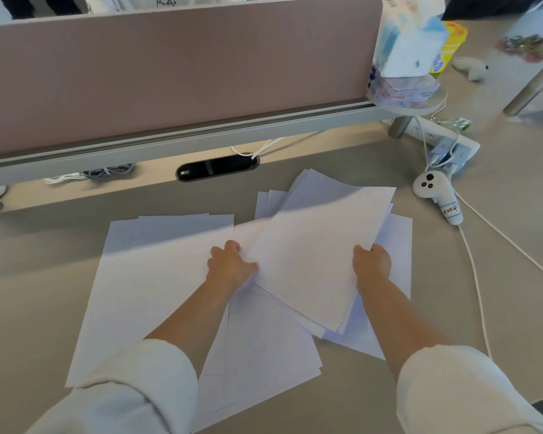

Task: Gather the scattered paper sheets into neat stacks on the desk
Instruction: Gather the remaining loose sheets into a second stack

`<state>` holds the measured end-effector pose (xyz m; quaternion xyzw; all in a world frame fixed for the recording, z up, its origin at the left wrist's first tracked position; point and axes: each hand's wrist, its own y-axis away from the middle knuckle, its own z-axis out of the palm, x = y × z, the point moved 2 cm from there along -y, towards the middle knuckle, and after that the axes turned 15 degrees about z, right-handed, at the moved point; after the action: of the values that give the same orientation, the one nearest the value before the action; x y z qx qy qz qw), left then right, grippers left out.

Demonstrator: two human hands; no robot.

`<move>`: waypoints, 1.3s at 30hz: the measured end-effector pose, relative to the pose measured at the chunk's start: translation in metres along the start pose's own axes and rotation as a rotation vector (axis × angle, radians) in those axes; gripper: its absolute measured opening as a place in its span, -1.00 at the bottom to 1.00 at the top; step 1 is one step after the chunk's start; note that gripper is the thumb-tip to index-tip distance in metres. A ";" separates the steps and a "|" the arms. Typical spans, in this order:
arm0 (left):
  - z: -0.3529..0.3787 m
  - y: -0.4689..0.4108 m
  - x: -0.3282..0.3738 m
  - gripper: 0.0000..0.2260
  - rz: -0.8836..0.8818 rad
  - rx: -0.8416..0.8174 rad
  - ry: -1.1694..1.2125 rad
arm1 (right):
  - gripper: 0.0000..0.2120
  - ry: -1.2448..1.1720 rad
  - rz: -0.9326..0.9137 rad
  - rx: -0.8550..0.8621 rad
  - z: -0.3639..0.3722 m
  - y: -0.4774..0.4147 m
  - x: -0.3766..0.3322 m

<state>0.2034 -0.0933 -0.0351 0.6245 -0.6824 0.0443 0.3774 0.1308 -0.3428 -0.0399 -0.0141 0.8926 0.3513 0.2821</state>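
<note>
From the head view, the thin white paper sheets look light and limp. A single sheet would sag and slide easily over its neighbours. A bundle is stiffer, but its edges will probably splay unless both sides are held. The best hold is likely on two opposite edges, squeezing inward so the sheets can be tapped square.

That is roughly the hold here. The left hand [231, 264] has its fingers curled over the left edge of a skewed bundle of white sheets [320, 255]. The right hand [372, 261] grips the bundle's right edge, with the thumb on top. The bundle lies between the two hands, turned at an angle, its near corner fanned into several separate edges.

More loose white sheets [264, 355] lie under it toward the person, and others [295, 189] poke out beyond its far edge. To the left of the left hand, a flatter spread of white sheets [145, 277] rests on the beige tabletop [44, 261], only roughly aligned.

A white handheld controller with a label [436, 195] lies near the bundle's far right corner, apart from the paper.
</note>
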 end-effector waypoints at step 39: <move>-0.006 -0.008 0.016 -0.35 -0.032 -0.059 0.462 | -0.82 -0.733 -0.029 -0.740 -0.060 0.059 -0.031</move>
<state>0.2144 -0.1048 -0.0249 0.5970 -0.5689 0.1602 0.5424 0.1134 -0.3417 0.0484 -0.0015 0.5511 0.6212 0.5571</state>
